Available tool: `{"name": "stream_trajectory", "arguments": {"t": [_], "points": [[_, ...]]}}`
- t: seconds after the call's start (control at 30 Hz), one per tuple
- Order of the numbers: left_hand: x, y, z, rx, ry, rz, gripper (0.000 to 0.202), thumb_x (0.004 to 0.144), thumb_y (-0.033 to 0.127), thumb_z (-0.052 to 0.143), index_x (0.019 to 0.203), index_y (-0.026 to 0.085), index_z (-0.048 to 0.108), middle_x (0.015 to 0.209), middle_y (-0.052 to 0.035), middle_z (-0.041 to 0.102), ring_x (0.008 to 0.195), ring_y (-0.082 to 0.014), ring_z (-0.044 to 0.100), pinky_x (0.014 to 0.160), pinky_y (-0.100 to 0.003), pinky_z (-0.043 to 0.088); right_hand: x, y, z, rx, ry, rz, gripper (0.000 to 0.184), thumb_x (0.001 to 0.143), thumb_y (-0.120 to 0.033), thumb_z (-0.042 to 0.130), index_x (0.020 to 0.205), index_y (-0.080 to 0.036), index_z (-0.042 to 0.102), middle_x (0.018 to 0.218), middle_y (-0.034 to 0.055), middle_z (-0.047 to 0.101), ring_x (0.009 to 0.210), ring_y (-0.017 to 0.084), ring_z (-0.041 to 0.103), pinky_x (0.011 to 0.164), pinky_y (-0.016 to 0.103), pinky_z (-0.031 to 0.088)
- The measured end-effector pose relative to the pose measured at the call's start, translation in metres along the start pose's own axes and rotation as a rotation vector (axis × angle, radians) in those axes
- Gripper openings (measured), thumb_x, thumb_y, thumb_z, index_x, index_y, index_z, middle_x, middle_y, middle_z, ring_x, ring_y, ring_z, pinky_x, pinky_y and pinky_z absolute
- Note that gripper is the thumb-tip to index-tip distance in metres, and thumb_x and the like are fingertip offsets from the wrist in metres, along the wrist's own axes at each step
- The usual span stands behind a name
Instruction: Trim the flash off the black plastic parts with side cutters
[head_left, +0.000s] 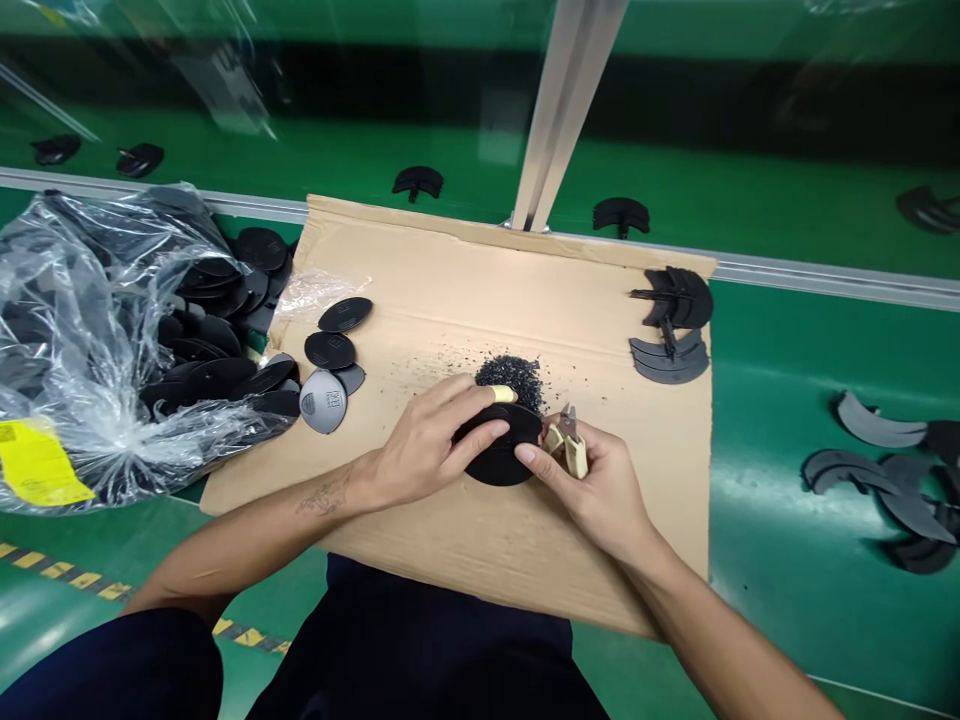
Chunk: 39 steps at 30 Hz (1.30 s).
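Between my two hands is a black oval plastic disc (501, 462), held over the cardboard sheet. My left hand (429, 440) grips its left side, thumb on top, with a yellow cover on one fingertip. My right hand (600, 480) is wrapped round a pair of cutting pliers (568, 440) with pale handles, jaws pointing up and away. The right thumb also rests on the disc's right edge. Just beyond the disc lies a heap of small black plastic trimmings (517, 375), partly hidden by my left fingers and the disc.
Cardboard (450, 270) covers the green floor before me. Several loose discs (330, 350) lie left, beside a clear plastic bag (97, 350) full of discs. Curved black parts (675, 300) sit at the cardboard's right edge, others (885, 470) farther right. A glass panel with a metal post (566, 110) stands behind.
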<state>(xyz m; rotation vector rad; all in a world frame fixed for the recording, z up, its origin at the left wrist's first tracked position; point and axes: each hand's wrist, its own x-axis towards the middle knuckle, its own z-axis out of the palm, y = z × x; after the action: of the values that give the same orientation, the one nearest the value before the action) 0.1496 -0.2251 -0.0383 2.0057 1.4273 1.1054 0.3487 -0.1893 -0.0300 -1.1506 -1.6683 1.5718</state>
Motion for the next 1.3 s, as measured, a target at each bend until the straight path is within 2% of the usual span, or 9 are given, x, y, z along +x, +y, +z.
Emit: {"name": "stream_trajectory", "arguments": {"t": [0.17,0.33,0.43,0.67,0.77,0.87,1.0,1.13,1.3], "points": [[0.002,0.002,-0.003,-0.006,-0.037,0.03,0.028,0.101,0.029,0.052,0.121,0.013,0.064,0.09,-0.0065,0.065,0.079,-0.0143,0.059,0.074,-0.026,0.051,0.001,0.001,0.0,0.021,-0.007,-0.006,0.045,0.086,-0.054,0.071,0.068,-0.021,0.046,0.06,-0.0064,0.035,0.055,0.009,0.027,0.051,0.024,0.029],[0.001,0.002,-0.003,-0.006,-0.024,0.029,0.03,0.101,0.028,0.052,0.126,0.014,0.062,0.091,-0.0062,0.065,0.08,-0.014,0.059,0.075,-0.026,0.052,0.001,0.0,0.0,0.014,-0.008,-0.014,0.046,0.084,-0.057,0.071,0.069,-0.021,0.048,0.061,-0.0059,0.036,0.055,0.009,0.028,0.051,0.024,0.029],[0.0,0.001,-0.002,0.027,-0.007,0.06,0.031,0.101,0.028,0.053,0.127,0.014,0.062,0.086,-0.0048,0.062,0.076,-0.0139,0.057,0.071,-0.026,0.05,-0.001,0.0,0.0,-0.037,0.007,-0.032,0.042,0.088,-0.052,0.069,0.068,-0.021,0.048,0.061,-0.0055,0.036,0.055,0.01,0.029,0.051,0.024,0.031],[0.003,-0.002,-0.005,0.041,0.0,0.195,0.033,0.101,0.023,0.053,0.132,0.015,0.059,0.082,-0.0021,0.052,0.075,-0.013,0.05,0.067,-0.024,0.046,-0.002,0.002,-0.001,-0.15,0.059,-0.18,0.028,0.092,-0.045,0.066,0.079,-0.02,0.061,0.065,-0.0019,0.051,0.057,0.012,0.042,0.054,0.026,0.038],[0.003,-0.002,-0.005,0.036,-0.015,0.202,0.032,0.101,0.02,0.053,0.131,0.011,0.058,0.084,-0.0028,0.052,0.076,-0.0128,0.05,0.068,-0.024,0.046,0.0,0.002,-0.002,-0.153,0.046,-0.196,0.029,0.091,-0.043,0.068,0.076,-0.02,0.059,0.064,-0.0028,0.051,0.056,0.011,0.043,0.054,0.025,0.04],[0.002,-0.001,-0.004,0.024,-0.018,0.192,0.033,0.101,0.021,0.052,0.134,0.014,0.057,0.084,-0.0021,0.051,0.075,-0.0123,0.049,0.067,-0.023,0.046,0.0,0.001,-0.003,-0.175,0.042,-0.228,0.023,0.092,-0.036,0.068,0.077,-0.02,0.06,0.066,-0.0018,0.055,0.058,0.012,0.049,0.056,0.026,0.043],[0.001,0.0,-0.004,-0.099,0.029,0.122,0.043,0.098,0.03,0.061,0.137,0.015,0.055,0.09,-0.0039,0.056,0.081,-0.0135,0.054,0.069,-0.024,0.05,-0.001,0.003,-0.004,-0.231,0.07,-0.416,0.004,0.09,-0.018,0.068,0.089,-0.021,0.066,0.076,0.0017,0.065,0.065,0.015,0.06,0.06,0.028,0.048],[0.004,0.0,-0.007,-0.245,0.003,0.194,0.033,0.094,0.031,0.067,0.122,0.014,0.065,0.098,-0.0086,0.064,0.089,-0.0145,0.062,0.076,-0.026,0.055,-0.003,0.009,-0.005,-0.253,0.069,-0.637,0.024,0.086,-0.004,0.065,0.101,-0.022,0.067,0.087,0.0054,0.069,0.076,0.018,0.066,0.067,0.032,0.054],[0.004,0.002,-0.008,-0.266,0.022,0.241,0.03,0.093,0.029,0.068,0.118,0.012,0.066,0.1,-0.0105,0.069,0.092,-0.0148,0.065,0.078,-0.027,0.058,-0.004,0.015,-0.006,-0.287,0.049,-0.731,0.029,0.086,-0.003,0.06,0.109,-0.021,0.066,0.094,0.0091,0.07,0.08,0.02,0.067,0.069,0.037,0.057]]}}
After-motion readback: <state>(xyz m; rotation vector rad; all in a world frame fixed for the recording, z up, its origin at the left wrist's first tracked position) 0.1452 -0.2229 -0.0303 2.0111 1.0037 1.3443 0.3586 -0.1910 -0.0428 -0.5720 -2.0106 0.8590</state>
